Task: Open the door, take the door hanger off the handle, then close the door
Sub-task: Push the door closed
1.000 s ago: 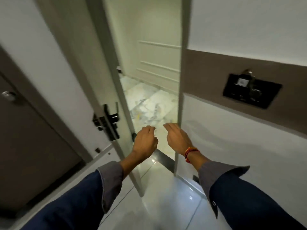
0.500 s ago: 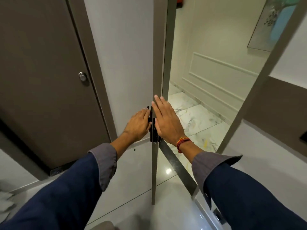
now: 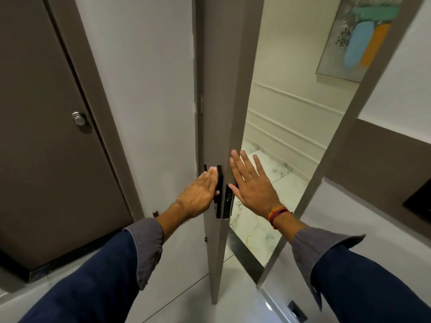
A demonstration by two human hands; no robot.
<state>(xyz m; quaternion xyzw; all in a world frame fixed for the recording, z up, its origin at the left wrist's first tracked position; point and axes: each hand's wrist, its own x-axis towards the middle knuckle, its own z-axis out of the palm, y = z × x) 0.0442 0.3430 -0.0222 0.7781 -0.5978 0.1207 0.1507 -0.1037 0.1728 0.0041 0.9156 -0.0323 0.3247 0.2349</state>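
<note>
The grey door [image 3: 218, 101] stands open, seen almost edge-on in the middle of the head view. A black lock and handle unit [image 3: 221, 194] sits on its edge at hand height. My left hand [image 3: 198, 194] lies flat on the near side of the door, fingertips touching the black handle. My right hand [image 3: 253, 187] reaches around the far side of the door edge, fingers spread, holding nothing. No door hanger shows; the far-side handle is hidden by the door and my right hand.
A second brown door [image 3: 46, 136] with a round silver knob [image 3: 80, 118] is on the left. The door frame [image 3: 338, 141] slants on the right. Beyond lies a marble floor [image 3: 263, 206] and a wall painting [image 3: 359, 36].
My view turned left and closer to the door edge. Both hands rose from in front of the doorway to the door, the left onto the handle, the right spreading around the far side.
</note>
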